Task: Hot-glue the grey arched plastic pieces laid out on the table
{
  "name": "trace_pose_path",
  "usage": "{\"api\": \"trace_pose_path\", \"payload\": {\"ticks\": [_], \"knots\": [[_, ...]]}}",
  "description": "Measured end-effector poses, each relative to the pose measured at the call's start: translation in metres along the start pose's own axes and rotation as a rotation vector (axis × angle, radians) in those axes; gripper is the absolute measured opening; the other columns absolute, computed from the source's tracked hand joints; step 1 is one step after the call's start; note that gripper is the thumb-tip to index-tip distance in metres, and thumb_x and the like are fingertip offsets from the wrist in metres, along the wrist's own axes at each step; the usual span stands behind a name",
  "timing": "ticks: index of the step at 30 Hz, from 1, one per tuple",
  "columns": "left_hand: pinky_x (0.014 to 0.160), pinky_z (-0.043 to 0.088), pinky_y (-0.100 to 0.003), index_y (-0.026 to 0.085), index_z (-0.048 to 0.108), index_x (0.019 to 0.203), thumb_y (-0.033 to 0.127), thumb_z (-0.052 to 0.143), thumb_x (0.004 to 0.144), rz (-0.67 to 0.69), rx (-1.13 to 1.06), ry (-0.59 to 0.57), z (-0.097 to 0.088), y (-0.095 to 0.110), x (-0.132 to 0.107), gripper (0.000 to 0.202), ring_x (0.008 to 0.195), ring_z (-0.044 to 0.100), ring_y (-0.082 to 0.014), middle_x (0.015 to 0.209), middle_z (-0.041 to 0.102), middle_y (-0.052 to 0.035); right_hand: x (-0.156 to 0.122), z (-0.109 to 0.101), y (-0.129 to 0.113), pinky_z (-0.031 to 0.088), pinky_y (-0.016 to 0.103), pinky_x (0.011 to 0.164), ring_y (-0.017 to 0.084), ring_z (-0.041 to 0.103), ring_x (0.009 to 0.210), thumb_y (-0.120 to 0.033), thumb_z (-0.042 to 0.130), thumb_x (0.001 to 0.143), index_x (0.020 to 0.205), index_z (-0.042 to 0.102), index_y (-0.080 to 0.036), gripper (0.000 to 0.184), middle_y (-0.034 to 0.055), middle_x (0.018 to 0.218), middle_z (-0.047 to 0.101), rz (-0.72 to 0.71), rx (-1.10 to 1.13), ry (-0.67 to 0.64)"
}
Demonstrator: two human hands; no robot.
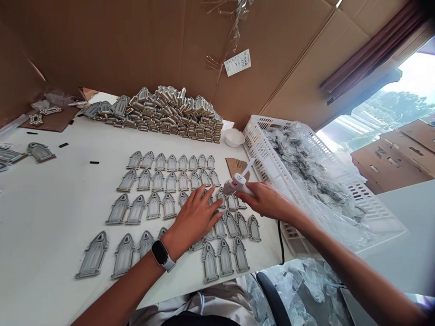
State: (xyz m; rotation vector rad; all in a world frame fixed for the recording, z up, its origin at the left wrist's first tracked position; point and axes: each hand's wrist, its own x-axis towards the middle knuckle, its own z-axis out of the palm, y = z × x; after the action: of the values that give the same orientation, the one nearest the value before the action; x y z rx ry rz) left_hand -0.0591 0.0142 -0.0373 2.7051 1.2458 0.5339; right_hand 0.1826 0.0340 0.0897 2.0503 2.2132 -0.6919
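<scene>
grey arched pieces (171,182) are spaced in rows on the table (47,228), presumably for easy reach, below a pile (176,116) at twelve o'clock. the left hand (191,218), fingers spread, hides several; whether one is pinched cannot be told. at its two o'clock, the glue gun (237,183) is wrapped by the right hand's (264,200) fingers, its trigger concealed.

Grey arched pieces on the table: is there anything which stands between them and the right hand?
Partly: the left hand reaches over some of the grey arched pieces, close to the white glue gun in the right hand. Toward the uncovered front-right pieces, nothing visible stands in the way.
</scene>
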Motion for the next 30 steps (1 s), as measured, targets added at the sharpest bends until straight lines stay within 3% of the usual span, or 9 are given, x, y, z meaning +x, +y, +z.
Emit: {"api": "trace_pose_path", "payload": {"ticks": [4, 9, 12, 16, 20, 24, 27, 30], "knots": [[0.129, 0.047, -0.06, 0.03, 0.071, 0.148, 0.049, 0.045, 0.115, 0.004, 0.004, 0.032, 0.0, -0.001, 0.001, 0.046, 0.163, 0.042, -0.0392, 0.169, 0.054, -0.0094, -0.004, -0.015, 0.0, 0.038, 0.027, 0.075, 0.016, 0.065, 0.074, -0.066, 0.06, 0.102, 0.095, 0.073, -0.017, 0.052, 0.0084, 0.075, 0.067, -0.006, 0.025, -0.06], [0.126, 0.049, -0.058, 0.026, 0.073, 0.144, 0.042, 0.041, 0.117, 0.028, 0.013, 0.036, 0.001, 0.001, 0.002, 0.045, 0.159, 0.047, -0.0382, 0.162, 0.063, -0.0066, -0.03, -0.021, 0.018, 0.048, 0.028, 0.067, 0.014, 0.063, 0.055, -0.083, 0.053, 0.099, 0.098, 0.072, -0.015, 0.071, 0.0045, 0.067, 0.064, 0.083, 0.171, -0.116], [0.127, 0.047, -0.058, 0.022, 0.073, 0.144, 0.038, 0.041, 0.117, 0.043, 0.015, 0.044, 0.003, 0.003, 0.001, 0.045, 0.157, 0.05, -0.0374, 0.157, 0.067, -0.0079, -0.04, -0.01, 0.033, 0.052, 0.029, 0.067, 0.014, 0.066, 0.055, -0.089, 0.052, 0.096, 0.105, 0.075, -0.015, 0.078, 0.0053, 0.076, 0.069, 0.123, 0.293, -0.128], [0.124, 0.049, -0.059, 0.019, 0.074, 0.142, 0.028, 0.045, 0.115, 0.07, 0.011, 0.057, 0.002, 0.002, 0.001, 0.041, 0.149, 0.056, -0.0372, 0.153, 0.069, -0.0094, -0.043, 0.012, 0.043, 0.05, 0.027, 0.064, 0.007, 0.062, 0.054, -0.088, 0.052, 0.096, 0.113, 0.076, -0.014, 0.079, 0.0107, 0.116, 0.078, 0.149, 0.474, -0.129], [0.12, 0.053, -0.056, 0.021, 0.075, 0.138, 0.023, 0.051, 0.112, 0.087, -0.014, 0.067, -0.005, -0.004, 0.005, 0.035, 0.146, 0.057, -0.0357, 0.146, 0.073, -0.0069, -0.044, 0.025, 0.04, 0.041, 0.023, 0.055, 0.005, 0.058, 0.052, -0.085, 0.055, 0.097, 0.12, 0.073, -0.012, 0.079, 0.0135, 0.117, 0.078, 0.166, 0.605, -0.138], [0.117, 0.055, -0.053, 0.024, 0.077, 0.133, 0.028, 0.05, 0.114, 0.091, -0.039, 0.072, -0.009, -0.008, 0.009, 0.034, 0.143, 0.058, -0.0332, 0.14, 0.075, -0.0052, -0.048, 0.031, 0.032, 0.033, 0.021, 0.05, 0.004, 0.054, 0.052, -0.086, 0.054, 0.097, 0.129, 0.07, -0.011, 0.083, 0.0146, 0.121, 0.077, 0.174, 0.685, -0.141], [0.117, 0.055, -0.055, 0.024, 0.079, 0.13, 0.03, 0.049, 0.114, 0.077, -0.046, 0.076, -0.008, -0.008, 0.01, 0.034, 0.143, 0.057, -0.0345, 0.14, 0.075, -0.0056, -0.049, 0.035, 0.029, 0.029, 0.021, 0.049, 0.003, 0.049, 0.05, -0.086, 0.053, 0.097, 0.126, 0.07, -0.009, 0.084, 0.0121, 0.102, 0.077, 0.187, 0.712, -0.141], [0.117, 0.055, -0.056, 0.024, 0.08, 0.13, 0.031, 0.051, 0.113, 0.069, -0.048, 0.082, -0.007, -0.007, 0.009, 0.034, 0.143, 0.055, -0.0356, 0.142, 0.074, -0.0063, -0.049, 0.037, 0.028, 0.025, 0.02, 0.049, 0.004, 0.042, 0.046, -0.083, 0.053, 0.1, 0.122, 0.071, -0.008, 0.08, 0.004, 0.068, 0.064, 0.199, 0.719, -0.152]]}}
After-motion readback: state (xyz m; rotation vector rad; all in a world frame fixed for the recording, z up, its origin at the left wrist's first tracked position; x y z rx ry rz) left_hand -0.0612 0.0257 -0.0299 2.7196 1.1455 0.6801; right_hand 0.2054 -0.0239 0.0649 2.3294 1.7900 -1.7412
